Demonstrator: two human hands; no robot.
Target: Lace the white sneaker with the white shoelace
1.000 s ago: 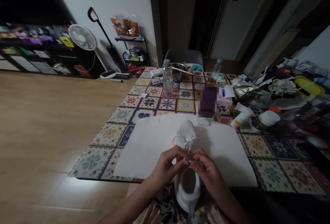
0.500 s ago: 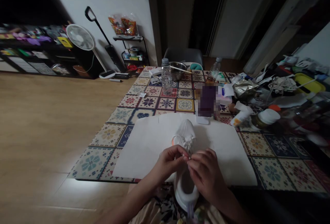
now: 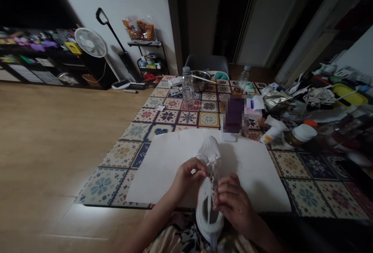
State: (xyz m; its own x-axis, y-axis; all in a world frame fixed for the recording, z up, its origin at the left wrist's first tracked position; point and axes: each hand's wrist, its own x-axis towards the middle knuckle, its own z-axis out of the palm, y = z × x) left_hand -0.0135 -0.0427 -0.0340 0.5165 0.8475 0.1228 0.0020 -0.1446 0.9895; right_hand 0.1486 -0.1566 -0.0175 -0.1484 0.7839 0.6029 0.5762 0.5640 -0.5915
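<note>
Your left hand [image 3: 186, 175] sat at lower centre of the frame, its fingers pinched on the white lace [image 3: 212, 171] at the left side of the white shoe [image 3: 210, 191]. Your right hand [image 3: 233, 200] lay just to the right of it and slightly lower, fingers curled in against the lacing near the shoe's mouth; it gripped the lace there too, though the exact pinch was too small to make out. The shoe pointed away from you, toe toward the middle of the frame, heel hanging off the near edge of the worktop [image 3: 131, 132] over your lap. Its front half rested on a white sheet [image 3: 256, 167] spread across the patterned cloth.

Just beyond the toe, a purple blurred object [image 3: 234, 115] stood upright at the far edge of the sheet. Farther up, near the centre of the frame, a clear plastic bottle [image 3: 188, 88] stood beside a metal bowl [image 3: 201, 79]. To the right of the purple object lay a white tube [image 3: 272, 130] and a jar with a white lid [image 3: 300, 134]; behind them, the right edge of the frame held a heap of clutter. At upper left, well apart from the worktop, a white fan [image 3: 89, 43] stood on the wooden floor [image 3: 49, 136] against the wall.
</note>
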